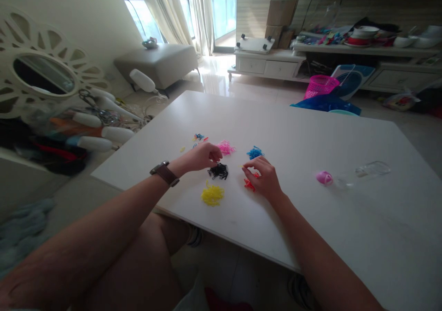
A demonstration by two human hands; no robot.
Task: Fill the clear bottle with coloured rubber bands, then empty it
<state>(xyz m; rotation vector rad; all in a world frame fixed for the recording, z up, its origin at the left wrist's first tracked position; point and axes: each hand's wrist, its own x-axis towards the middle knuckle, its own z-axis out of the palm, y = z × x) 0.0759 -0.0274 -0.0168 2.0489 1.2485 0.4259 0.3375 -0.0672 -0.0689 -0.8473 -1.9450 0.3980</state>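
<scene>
Small loop-shaped pieces that look like rubber bands lie on the white table (293, 136) in piles by colour. My left hand (204, 156), with a watch on its wrist, hovers over the black pile (218, 171); its fingers are pinched together, and what they hold cannot be made out. A small yellow band (241, 166) pokes out from the pinched thumb and finger of my right hand (264, 175). Beneath that hand is the red pile (249, 185), partly covered. The blue pile (254, 152) and pink pile (226, 148) sit farther back, the yellow pile (212, 195) nearer me.
A few mixed-colour bands (198, 137) are scattered at the back left. To the right lie a pink egg-shaped object (324, 178) and a clear plastic container (373, 169) on its side. White lamp shades (95, 143) stand beside the table's left edge.
</scene>
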